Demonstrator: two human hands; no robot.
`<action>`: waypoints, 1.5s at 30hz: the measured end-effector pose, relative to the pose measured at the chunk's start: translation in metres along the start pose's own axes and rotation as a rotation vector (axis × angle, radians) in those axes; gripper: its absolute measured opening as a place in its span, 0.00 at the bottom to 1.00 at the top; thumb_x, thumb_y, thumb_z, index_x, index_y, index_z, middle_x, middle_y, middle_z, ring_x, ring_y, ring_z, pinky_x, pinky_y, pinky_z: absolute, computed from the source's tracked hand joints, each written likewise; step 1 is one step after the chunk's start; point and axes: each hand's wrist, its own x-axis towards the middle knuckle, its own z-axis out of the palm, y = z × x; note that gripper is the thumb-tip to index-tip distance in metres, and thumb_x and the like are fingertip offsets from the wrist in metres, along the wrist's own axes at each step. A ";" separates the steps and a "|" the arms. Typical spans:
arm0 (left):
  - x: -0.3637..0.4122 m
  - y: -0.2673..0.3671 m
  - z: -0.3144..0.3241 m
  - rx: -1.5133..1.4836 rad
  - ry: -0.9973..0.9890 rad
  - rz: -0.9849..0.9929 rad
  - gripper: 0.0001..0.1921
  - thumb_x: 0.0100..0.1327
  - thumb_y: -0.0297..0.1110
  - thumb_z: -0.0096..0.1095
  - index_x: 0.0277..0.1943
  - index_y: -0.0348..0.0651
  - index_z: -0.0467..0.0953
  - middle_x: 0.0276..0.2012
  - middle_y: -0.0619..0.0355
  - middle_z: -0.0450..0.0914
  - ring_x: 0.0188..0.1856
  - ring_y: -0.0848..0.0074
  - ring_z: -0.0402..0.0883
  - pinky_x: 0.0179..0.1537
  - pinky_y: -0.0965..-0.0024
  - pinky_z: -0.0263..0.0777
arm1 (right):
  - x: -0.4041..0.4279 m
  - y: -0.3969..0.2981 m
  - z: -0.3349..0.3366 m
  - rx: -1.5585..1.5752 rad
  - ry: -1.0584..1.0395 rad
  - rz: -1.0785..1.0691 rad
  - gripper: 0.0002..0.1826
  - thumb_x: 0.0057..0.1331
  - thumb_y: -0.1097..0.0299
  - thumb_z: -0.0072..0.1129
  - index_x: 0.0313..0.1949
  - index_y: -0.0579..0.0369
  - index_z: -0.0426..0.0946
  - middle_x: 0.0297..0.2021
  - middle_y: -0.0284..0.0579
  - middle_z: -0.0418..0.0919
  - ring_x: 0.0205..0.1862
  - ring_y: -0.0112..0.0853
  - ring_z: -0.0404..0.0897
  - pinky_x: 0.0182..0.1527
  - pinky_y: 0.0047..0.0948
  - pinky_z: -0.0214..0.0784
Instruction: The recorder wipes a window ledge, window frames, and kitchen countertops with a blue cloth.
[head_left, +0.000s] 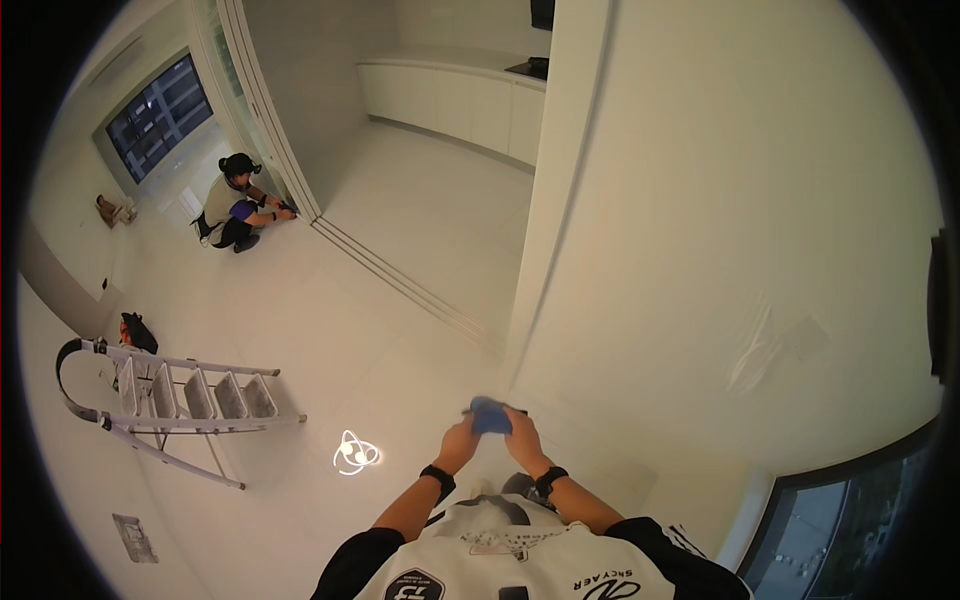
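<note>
Both my hands are raised in front of my chest over the pale floor. Between them is a blue cloth (491, 415), wrapped around a thin dark item (523, 412) whose ends stick out at the sides; I cannot tell what that item is. My left hand (457, 444) grips the cloth's left side, and my right hand (523, 435) grips its right side. Most of the fingertips are hidden by the cloth. Dark bands circle both wrists.
A stepladder (199, 394) stands at left, a dark bag (138, 332) behind it. Another person (236, 202) crouches by the sliding-door frame (274, 112). Floor tracks (397, 277) run towards the white wall corner (559, 225). A lamp's reflection (355, 453) shines on the glossy floor.
</note>
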 end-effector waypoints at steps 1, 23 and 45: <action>0.031 0.017 -0.024 -0.039 0.032 0.004 0.12 0.62 0.34 0.51 0.46 0.39 0.68 0.34 0.40 0.79 0.37 0.46 0.77 0.39 0.52 0.70 | 0.026 -0.020 -0.010 -0.014 0.126 -0.091 0.28 0.52 0.85 0.50 0.56 0.58 0.66 0.51 0.58 0.71 0.54 0.52 0.67 0.57 0.43 0.60; 0.427 -0.040 -0.155 0.065 -0.306 0.239 0.15 0.50 0.33 0.56 0.42 0.42 0.78 0.39 0.46 0.80 0.42 0.56 0.79 0.44 0.60 0.71 | 0.416 -0.022 0.019 -0.111 0.032 0.256 0.24 0.52 0.76 0.54 0.51 0.51 0.72 0.39 0.54 0.79 0.42 0.50 0.77 0.45 0.40 0.71; 0.781 -0.059 -0.212 0.168 -0.752 0.605 0.11 0.56 0.42 0.55 0.36 0.45 0.78 0.33 0.49 0.81 0.38 0.55 0.79 0.38 0.56 0.72 | 0.703 0.060 0.015 -0.172 -0.262 0.501 0.13 0.57 0.65 0.53 0.40 0.52 0.78 0.39 0.52 0.79 0.41 0.49 0.77 0.45 0.41 0.69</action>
